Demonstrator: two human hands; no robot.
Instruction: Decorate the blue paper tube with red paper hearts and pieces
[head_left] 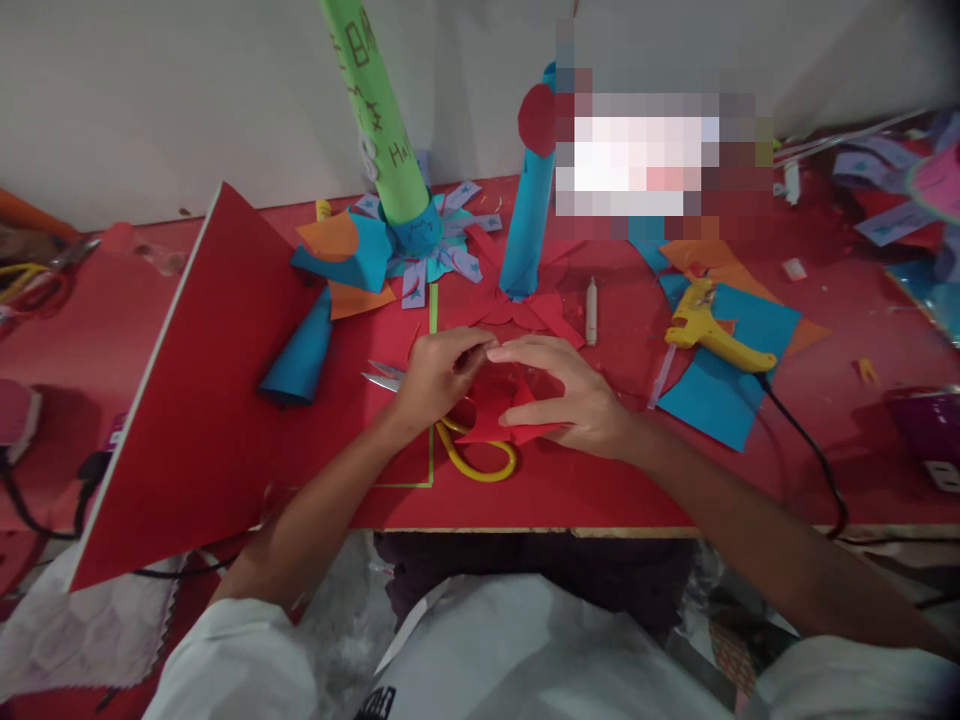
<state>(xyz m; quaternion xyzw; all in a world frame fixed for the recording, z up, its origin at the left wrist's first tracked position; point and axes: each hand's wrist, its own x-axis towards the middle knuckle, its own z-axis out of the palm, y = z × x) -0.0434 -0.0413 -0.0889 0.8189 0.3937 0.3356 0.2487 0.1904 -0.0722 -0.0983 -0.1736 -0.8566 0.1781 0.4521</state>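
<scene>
A piece of red paper (495, 395), bent and cut, is between my two hands over the near part of the table. My left hand (442, 375) is closed, its fingertips pinched at the paper's upper left side. My right hand (581, 400) curves round the paper from the right, with a finger and thumb on it and its fingertips close to those of the left. Beneath both hands lie scissors with a yellow handle (484, 470); their blades show to the left of my left wrist. Part of the paper is hidden by my fingers.
Behind my hands stand a blue paper tube (525, 220) on a red base and a green tube (386, 140). A yellow glue gun (716, 325) lies on blue paper (739, 400) to the right. A red board (195, 400) leans at left beside a blue cone (300, 360).
</scene>
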